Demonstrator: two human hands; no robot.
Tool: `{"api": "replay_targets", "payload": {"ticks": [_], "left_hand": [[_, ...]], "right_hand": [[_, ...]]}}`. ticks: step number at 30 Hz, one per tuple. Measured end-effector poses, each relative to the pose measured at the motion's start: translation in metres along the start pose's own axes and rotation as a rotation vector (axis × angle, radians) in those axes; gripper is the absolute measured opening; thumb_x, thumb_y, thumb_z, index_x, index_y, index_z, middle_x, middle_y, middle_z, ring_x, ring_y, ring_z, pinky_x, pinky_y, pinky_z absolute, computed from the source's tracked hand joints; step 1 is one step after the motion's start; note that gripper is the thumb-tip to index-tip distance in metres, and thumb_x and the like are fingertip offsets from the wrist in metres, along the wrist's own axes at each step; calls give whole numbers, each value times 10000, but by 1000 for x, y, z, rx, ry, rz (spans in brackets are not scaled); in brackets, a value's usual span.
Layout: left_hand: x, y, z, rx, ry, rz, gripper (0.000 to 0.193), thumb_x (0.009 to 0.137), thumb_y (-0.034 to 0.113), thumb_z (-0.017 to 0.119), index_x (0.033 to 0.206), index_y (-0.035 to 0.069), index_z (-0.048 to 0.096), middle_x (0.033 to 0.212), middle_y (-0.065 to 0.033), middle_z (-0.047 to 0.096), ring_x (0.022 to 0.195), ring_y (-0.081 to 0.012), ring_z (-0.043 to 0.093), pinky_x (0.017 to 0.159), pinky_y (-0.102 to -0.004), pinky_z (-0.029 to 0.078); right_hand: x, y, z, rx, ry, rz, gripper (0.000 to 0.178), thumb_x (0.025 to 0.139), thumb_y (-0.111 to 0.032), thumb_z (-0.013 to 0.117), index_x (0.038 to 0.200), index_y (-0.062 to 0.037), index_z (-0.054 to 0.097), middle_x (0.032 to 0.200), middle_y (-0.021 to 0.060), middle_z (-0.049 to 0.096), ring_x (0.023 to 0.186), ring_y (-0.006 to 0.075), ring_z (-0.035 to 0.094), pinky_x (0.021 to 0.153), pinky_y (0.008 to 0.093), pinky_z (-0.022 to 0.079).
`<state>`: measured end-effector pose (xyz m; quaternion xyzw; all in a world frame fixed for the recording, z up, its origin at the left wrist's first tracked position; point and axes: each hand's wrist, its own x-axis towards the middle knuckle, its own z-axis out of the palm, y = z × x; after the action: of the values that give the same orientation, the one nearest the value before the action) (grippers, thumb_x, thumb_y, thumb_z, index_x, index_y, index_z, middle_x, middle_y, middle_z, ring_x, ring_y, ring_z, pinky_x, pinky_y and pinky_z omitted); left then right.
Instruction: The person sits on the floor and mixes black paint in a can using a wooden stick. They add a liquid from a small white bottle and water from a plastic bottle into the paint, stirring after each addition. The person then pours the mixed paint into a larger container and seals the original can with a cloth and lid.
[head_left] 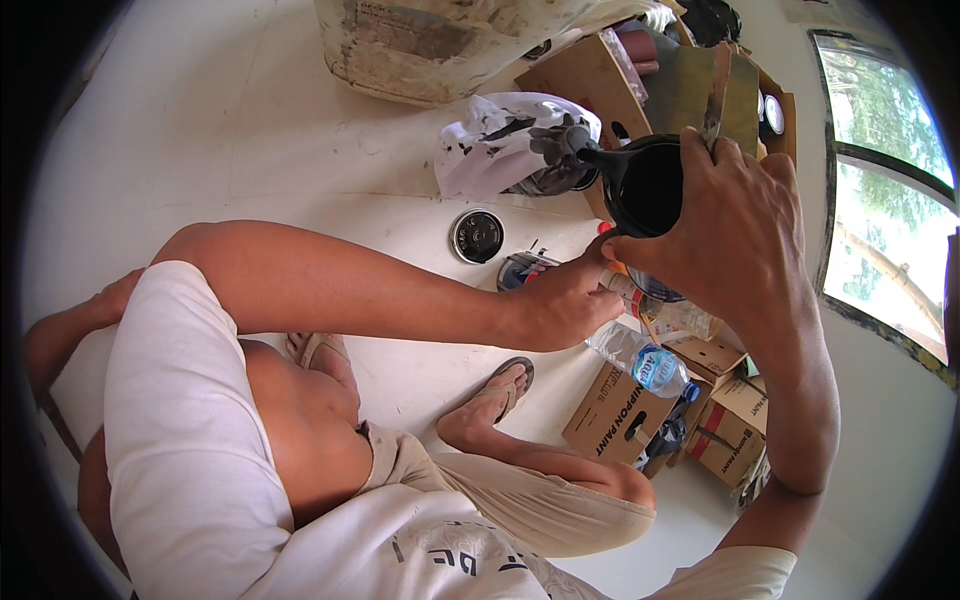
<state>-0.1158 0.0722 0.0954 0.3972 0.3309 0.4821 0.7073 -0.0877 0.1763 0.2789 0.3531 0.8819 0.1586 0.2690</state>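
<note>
My right hand (730, 220) grips a round paint can (655, 170) from its right side, thumb at the lower edge. Dark paint shows inside the tilted can. Grey-black paint (578, 142) appears at its left lip, above a white, black-stained cloth or bag (490, 145). Beneath that covering, a container is partly visible. A flat, paint-smeared stick (718, 95) stands up by my right fingers; how it is held is hidden. My left hand (560, 305) is closed at the can's lower side, its fingers against it.
A dark round lid (477, 236) lies on the pale floor near a small blue can (520, 270). Close to my left hand is a clear water bottle (645, 360). Cardboard boxes (620, 415) stand at the right. A large dirty bucket (400, 50) stands at the back.
</note>
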Motion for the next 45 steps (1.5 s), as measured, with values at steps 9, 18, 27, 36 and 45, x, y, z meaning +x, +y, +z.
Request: {"api": "replay_targets", "payload": {"ticks": [9, 18, 27, 36, 45], "left_hand": [[0, 0, -2, 128, -38, 40, 498, 1043, 249, 587, 1423, -15, 402, 930, -133, 590, 870, -206, 542, 868, -395, 443], [1, -5, 1, 52, 19, 59, 498, 1031, 240, 591, 1422, -14, 417, 994, -176, 603, 917, -240, 575, 908, -422, 438], [1, -5, 3, -29, 36, 88, 519, 1016, 215, 594, 1451, -14, 428, 1105, -218, 602, 991, -262, 600, 977, -421, 436], [-2, 6, -1, -9, 17, 4, 494, 1012, 216, 598, 1427, -14, 462, 1088, -189, 605, 986, -234, 594, 953, -411, 447], [0, -4, 0, 24, 45, 60, 516, 1010, 196, 573, 1466, -11, 453, 1131, -174, 647, 1036, -240, 624, 985, -393, 457]], "right_hand": [[2, -1, -4, -10, -15, -14, 1029, 572, -524, 939, 1325, 106, 631, 1120, 236, 721, 1061, 337, 704, 1033, 420, 450], [3, -3, -4, -30, 27, -37, 948, 569, -518, 940, 1251, 84, 674, 1015, 210, 733, 944, 329, 712, 972, 413, 475], [5, -2, -3, -31, 53, -66, 823, 571, -529, 926, 1116, 45, 701, 966, 202, 732, 886, 335, 726, 938, 420, 473], [8, -4, -5, -48, 50, -77, 760, 568, -521, 918, 1043, 35, 709, 916, 198, 732, 847, 334, 726, 923, 417, 476], [11, -7, -5, -66, 31, -80, 728, 574, -513, 910, 1026, 23, 710, 912, 195, 733, 843, 322, 726, 921, 406, 469]]}}
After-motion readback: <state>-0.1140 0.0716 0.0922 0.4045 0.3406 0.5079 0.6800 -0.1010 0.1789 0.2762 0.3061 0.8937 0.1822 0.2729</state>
